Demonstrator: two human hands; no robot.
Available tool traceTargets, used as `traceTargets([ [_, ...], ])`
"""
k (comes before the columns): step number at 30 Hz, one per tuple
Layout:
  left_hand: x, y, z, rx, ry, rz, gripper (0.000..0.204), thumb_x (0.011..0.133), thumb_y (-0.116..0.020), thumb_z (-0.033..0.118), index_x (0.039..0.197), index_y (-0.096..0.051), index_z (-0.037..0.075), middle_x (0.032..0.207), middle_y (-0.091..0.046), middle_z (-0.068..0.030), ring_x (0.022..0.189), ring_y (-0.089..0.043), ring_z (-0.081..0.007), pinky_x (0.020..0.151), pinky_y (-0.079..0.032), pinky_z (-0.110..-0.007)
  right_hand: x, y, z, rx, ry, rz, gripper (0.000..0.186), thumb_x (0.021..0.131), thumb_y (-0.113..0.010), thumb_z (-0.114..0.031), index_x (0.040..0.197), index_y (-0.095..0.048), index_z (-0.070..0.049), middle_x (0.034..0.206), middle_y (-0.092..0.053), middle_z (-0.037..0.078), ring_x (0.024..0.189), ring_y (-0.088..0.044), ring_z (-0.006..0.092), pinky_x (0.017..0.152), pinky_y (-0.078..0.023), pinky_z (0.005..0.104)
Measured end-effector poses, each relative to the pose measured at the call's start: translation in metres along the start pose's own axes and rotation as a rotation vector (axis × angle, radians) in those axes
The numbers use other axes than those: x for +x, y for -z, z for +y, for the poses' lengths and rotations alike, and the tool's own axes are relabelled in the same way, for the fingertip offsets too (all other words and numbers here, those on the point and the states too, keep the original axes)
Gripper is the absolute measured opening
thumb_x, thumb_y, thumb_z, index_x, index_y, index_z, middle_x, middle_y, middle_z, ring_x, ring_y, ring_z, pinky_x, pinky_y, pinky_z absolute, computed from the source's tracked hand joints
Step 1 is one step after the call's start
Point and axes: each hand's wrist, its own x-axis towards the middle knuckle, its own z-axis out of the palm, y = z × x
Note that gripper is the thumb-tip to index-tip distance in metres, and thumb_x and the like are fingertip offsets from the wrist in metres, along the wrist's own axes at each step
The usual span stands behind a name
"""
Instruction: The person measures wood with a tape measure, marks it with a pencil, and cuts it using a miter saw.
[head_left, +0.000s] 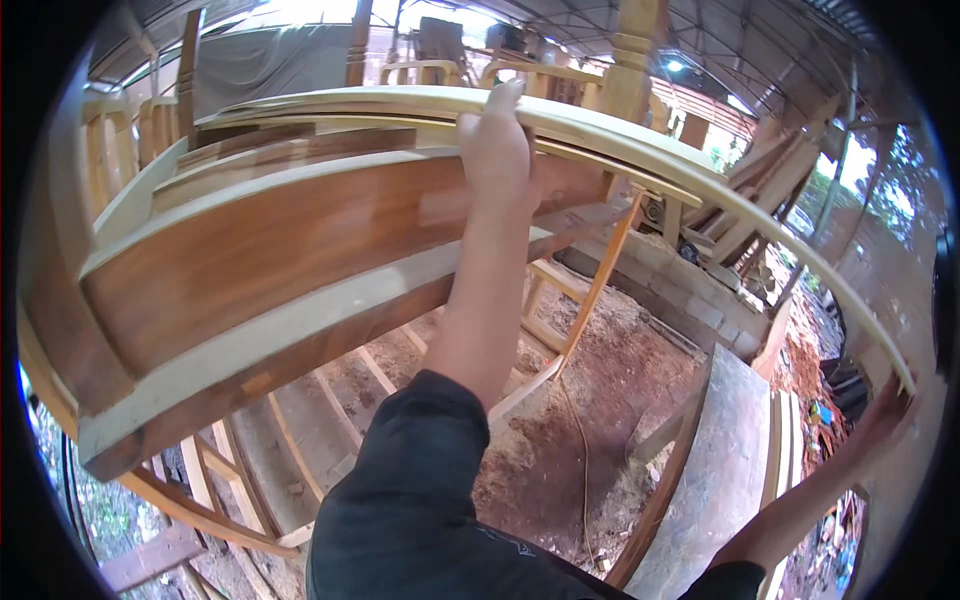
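Observation:
A long, thin, pale wooden board point(620, 130) runs across the upper view to the far right, seemingly bent by the lens. My left hand point(498, 145) is closed around it near the middle, thumb up over the top edge. At the board's far right end, my right hand point(897, 395) grips the tip, dim and partly blurred against the dark rim. Beneath the board on the left is a large brown wooden panel point(300, 250) with pale edges, set in a thick frame. More thin strips seem to lie under the held board.
A slatted wooden frame point(320, 400) lies below the panel. Right of it, an upright orange-brown wooden leg point(605, 275) stands over a dusty floor point(640, 400) with a cord point(580, 440). A grey slab point(725, 450) is at lower right. Planks point(760, 190) lean behind, near a turned post point(632, 60).

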Motion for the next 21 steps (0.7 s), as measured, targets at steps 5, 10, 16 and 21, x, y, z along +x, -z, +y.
traceTargets([
  [5, -0.075, -0.021, 0.013, 0.555, 0.361, -1.030, 0.047, 0.092, -0.069, 0.033, 0.112, -0.057, -0.007, 0.110, -0.062, -0.0144, 0.100, -0.063, -0.0191, 0.084, -0.053, -0.030, 0.020, -0.082, 0.030, -1.703, 0.929, -0.250, 0.032, 0.099, -0.059, -0.027, 0.125, -0.064, -0.008, 0.128, -0.063, 0.010, 0.122, -0.058, 0.0233, 0.104, -0.042, 0.0362],
  [10, -0.109, 0.000, -0.013, 0.860, 0.052, -1.682, 0.090, 0.088, -0.073, 0.042, 0.150, -0.032, -0.010, 0.149, -0.043, -0.0295, 0.142, -0.040, -0.0315, 0.115, -0.032, -0.039, 0.066, -0.195, 0.153, -1.371, 0.598, -0.398, 0.032, 0.096, -0.063, -0.028, 0.121, -0.065, -0.008, 0.109, -0.070, 0.011, 0.098, -0.067, 0.0263, 0.086, -0.052, 0.0393],
  [16, -0.103, 0.065, -0.038, 0.684, 0.175, -1.836, 0.090, 0.087, -0.073, 0.048, 0.148, -0.037, -0.007, 0.142, -0.051, -0.0272, 0.139, -0.044, -0.0351, 0.114, -0.034, -0.039, -0.029, -0.174, 0.155, -0.698, 0.073, -0.147, 0.035, 0.101, -0.057, -0.023, 0.122, -0.059, 0.005, 0.105, -0.069, 0.008, 0.099, -0.064, 0.0175, 0.083, -0.050, 0.0323],
  [21, -0.091, 0.104, -0.055, 0.636, 0.445, -1.809, 0.081, 0.087, -0.075, 0.037, 0.146, -0.041, -0.006, 0.142, -0.053, -0.0241, 0.137, -0.047, -0.0297, 0.114, -0.035, -0.040, -0.290, 0.030, 0.180, -1.319, -0.183, -0.002, 0.032, 0.101, -0.050, -0.028, 0.103, -0.064, 0.000, 0.091, -0.069, 0.014, 0.086, -0.066, 0.0281, 0.081, -0.049, 0.0407],
])
